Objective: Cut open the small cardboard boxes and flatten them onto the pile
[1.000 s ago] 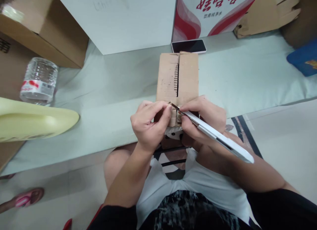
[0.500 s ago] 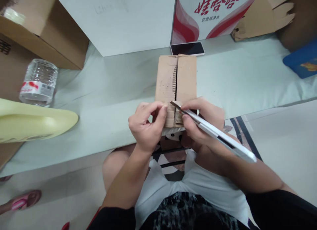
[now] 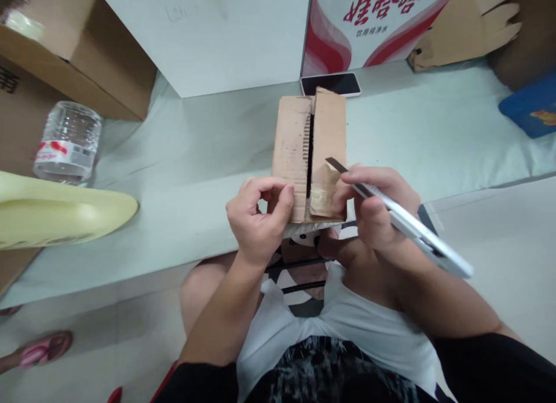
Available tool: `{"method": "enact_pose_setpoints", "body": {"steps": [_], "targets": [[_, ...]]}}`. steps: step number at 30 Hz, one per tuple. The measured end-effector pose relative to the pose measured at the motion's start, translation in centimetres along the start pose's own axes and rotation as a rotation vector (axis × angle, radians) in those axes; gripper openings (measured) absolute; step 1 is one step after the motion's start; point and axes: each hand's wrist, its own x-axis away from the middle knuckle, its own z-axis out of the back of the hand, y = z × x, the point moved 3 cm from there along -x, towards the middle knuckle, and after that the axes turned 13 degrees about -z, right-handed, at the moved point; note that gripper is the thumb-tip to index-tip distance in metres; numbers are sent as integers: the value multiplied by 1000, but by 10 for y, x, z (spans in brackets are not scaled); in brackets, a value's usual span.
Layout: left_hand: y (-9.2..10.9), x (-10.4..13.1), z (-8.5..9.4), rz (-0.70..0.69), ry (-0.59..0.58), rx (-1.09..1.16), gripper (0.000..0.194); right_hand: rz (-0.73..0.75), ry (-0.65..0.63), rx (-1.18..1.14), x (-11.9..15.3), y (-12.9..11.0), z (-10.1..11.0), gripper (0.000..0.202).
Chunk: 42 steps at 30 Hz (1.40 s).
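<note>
A small brown cardboard box [image 3: 290,139] lies on the green-covered surface, its two top flaps split by a dark seam. The right flap [image 3: 330,125] is tilted up a little. My left hand [image 3: 260,218] rests at the box's near left side, thumb and forefinger pinched over the left flap; what is between them, if anything, I cannot make out. My right hand [image 3: 380,206] is closed around a white utility knife [image 3: 412,232], blade out and pointing up-left above the right flap. Its lower fingertips touch that flap near a torn patch.
Behind the box lies a phone [image 3: 343,84], before a large white carton [image 3: 243,44]. A water bottle [image 3: 67,142], brown carton [image 3: 117,67] and yellow object [image 3: 87,203] are left. A blue object [image 3: 532,107] sits right. Someone's sandalled foot [image 3: 43,351] shows lower left.
My right hand and the knife have moved right, away from the seam. The right flap has lifted and the seam gapes wider. My left hand has stayed nearly still.
</note>
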Motion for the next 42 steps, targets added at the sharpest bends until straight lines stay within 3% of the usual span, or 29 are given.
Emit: {"method": "enact_pose_setpoints", "body": {"steps": [4,9,15,21,27,33,42], "targets": [[0,0,0,11,-10,-1,12,-21,15,-100,-5,11,4,53],[2,-2,1,-9,-10,14,12,-81,208,-27,-16,29,16,58],[-3,-2,3,-38,40,67,10,-235,30,-57,-18,39,17,54],[-12,0,8,-28,28,122,8,-205,-51,-76,-12,29,12,55],[-11,0,6,-129,-81,62,34,-142,-55,-72,-9,20,9,61],[-12,3,-2,-204,-218,41,85,-55,-63,-18,-9,20,10,54],[-13,1,0,-221,-165,76,79,-35,-51,156,-11,18,12,57]]}}
